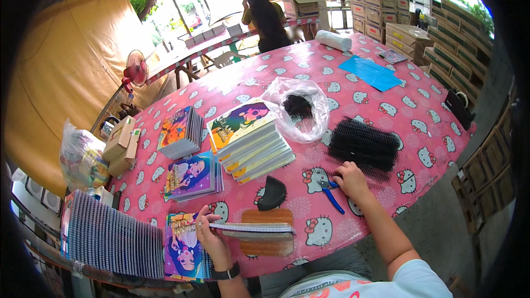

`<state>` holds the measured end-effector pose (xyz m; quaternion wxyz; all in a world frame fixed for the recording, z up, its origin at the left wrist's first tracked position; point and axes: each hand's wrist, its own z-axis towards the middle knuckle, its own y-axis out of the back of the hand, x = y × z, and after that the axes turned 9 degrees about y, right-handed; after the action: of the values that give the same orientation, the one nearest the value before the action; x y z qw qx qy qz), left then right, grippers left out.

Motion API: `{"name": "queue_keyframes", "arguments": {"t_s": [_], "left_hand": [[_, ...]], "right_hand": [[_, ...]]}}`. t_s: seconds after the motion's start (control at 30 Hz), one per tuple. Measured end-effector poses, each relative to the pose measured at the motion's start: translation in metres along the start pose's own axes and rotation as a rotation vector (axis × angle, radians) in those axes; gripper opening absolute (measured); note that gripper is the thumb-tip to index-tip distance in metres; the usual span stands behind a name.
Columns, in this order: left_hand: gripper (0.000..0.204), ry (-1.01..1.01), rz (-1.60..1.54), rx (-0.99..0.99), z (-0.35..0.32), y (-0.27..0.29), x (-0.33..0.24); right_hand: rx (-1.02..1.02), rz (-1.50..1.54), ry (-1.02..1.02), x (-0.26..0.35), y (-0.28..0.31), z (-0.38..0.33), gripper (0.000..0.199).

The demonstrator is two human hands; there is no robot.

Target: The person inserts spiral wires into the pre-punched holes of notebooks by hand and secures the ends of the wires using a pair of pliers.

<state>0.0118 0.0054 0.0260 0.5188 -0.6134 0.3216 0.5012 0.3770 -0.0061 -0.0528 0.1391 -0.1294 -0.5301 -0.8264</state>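
Gripped at its spine edge by the left hand point(212, 237), a thin notebook point(251, 228) is held level over a wooden board point(269, 237) on the pink table point(309, 72), seemingly so its punched edge can be reached. Stacks of bright-covered notebooks point(251, 143) are set within reach ahead, and black binding combs point(364, 144) are piled beside the right hand point(349, 179), which is closed on one comb near blue-handled pliers point(331, 192). What fills the clear bag point(298, 107) cannot be made out; the lower-left stack point(113, 237) is cut off.
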Motion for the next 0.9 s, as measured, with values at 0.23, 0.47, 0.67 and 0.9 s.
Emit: {"name": "queue_keyframes", "arguments": {"t_s": [0.23, 0.47, 0.67, 0.9], "left_hand": [[0.076, -0.506, 0.513, -0.064, -0.037, -0.01, -0.006], [0.068, -0.679, 1.114, 0.421, -0.074, -0.06, -0.012], [0.039, -0.74, 1.146, 0.392, -0.067, -0.065, 0.001], [0.028, -0.755, 1.109, 0.35, -0.073, -0.072, 0.0]], "right_hand": [[-0.012, 0.247, -0.074, 0.001, 0.037, 0.021, 0.019], [-0.241, 0.484, -0.019, 0.057, 0.113, 0.018, 0.027], [0.293, 0.723, 0.345, 0.141, 0.137, -0.013, 0.026], [0.262, 0.801, 0.247, 0.145, 0.106, -0.018, 0.024]]}}
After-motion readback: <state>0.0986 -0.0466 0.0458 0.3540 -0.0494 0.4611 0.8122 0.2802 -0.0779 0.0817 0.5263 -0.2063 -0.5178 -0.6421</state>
